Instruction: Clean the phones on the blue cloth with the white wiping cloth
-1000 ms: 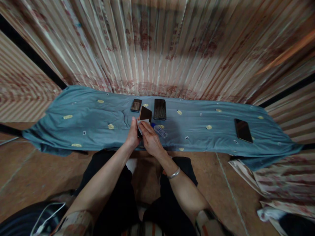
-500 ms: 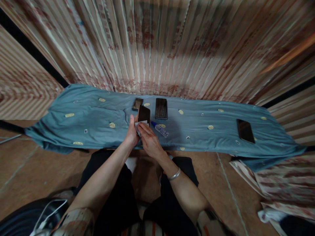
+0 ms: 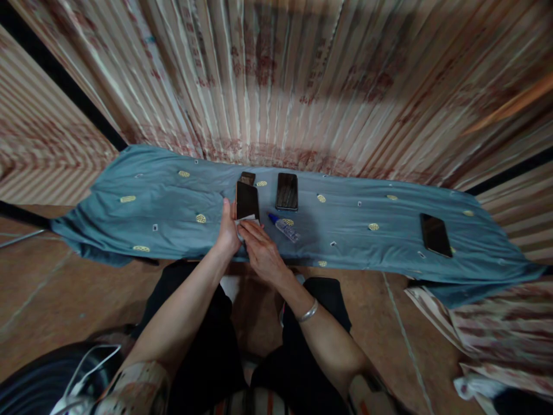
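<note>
Right hand: fingers together, pressing a pale cloth to the held phone's lower end; thumb hidden.
Left hand: clasping the held phone above the table's near side, thumb at its left edge, apparently bracing it against that pressure.
Blue-capped bottle: lying right of the hands, perhaps for easy reach.
Dark phone: far right, well apart.
Black phone: beyond the bottle.
Small device: partly hidden behind the held phone.

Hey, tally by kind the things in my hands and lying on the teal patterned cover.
Dark, rectangular phone-like devices: 4 (held one, partly hidden one, middle one, far-right one)
Clear, bottle-like container with blue cap: 1
Pale, thin cloth or tissue: 1
Total: 6
</note>
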The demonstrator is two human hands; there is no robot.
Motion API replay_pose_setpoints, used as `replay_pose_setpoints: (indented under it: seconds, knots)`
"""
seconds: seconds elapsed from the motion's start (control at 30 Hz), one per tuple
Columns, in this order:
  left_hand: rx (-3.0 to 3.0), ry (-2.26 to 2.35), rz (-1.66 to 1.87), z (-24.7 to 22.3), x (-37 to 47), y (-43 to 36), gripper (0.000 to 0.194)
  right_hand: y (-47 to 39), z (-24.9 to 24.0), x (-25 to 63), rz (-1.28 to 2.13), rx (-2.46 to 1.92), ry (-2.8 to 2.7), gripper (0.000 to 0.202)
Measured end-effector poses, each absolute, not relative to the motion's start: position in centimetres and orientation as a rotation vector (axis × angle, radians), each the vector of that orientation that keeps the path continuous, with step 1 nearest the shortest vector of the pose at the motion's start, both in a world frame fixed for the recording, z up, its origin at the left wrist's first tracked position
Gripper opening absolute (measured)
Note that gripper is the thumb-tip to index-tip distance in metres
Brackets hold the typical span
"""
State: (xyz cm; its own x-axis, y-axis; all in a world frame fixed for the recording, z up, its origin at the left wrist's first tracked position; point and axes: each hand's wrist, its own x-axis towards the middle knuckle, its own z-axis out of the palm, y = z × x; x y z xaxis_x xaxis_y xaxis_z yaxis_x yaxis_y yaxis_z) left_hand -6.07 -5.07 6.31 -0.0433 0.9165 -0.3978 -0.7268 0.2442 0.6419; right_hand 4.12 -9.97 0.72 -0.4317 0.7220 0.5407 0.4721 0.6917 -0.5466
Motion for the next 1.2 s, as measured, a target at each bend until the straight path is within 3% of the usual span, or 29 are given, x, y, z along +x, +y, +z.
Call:
replay_pose_setpoints:
  seconds: [0.2, 0.57, 1.0, 1.2]
  knots:
    - [0.216, 0.843, 1.507, 5.1, -7.2, -3.8, 0.052, -9.8, 0.6, 4.5, 0.314, -1.060, -2.105, 0.051]
    - [0.097, 0.794, 1.467, 5.2, -7.8, -3.3, 0.041, -10.0, 0.3, 4.8, 0.236, -1.169, -2.042, 0.052]
    - [0.115, 0.813, 1.475, 4.7, -7.4, -3.3, 0.024, -9.5, -0.4, 5.1, 0.369, -1.172, -2.006, 0.053]
    - [0.111, 0.842, 1.424, 5.6, -6.5, -4.4, 0.025, -8.5, -0.6, 5.6, 0.376, -1.214, -1.962, 0.052]
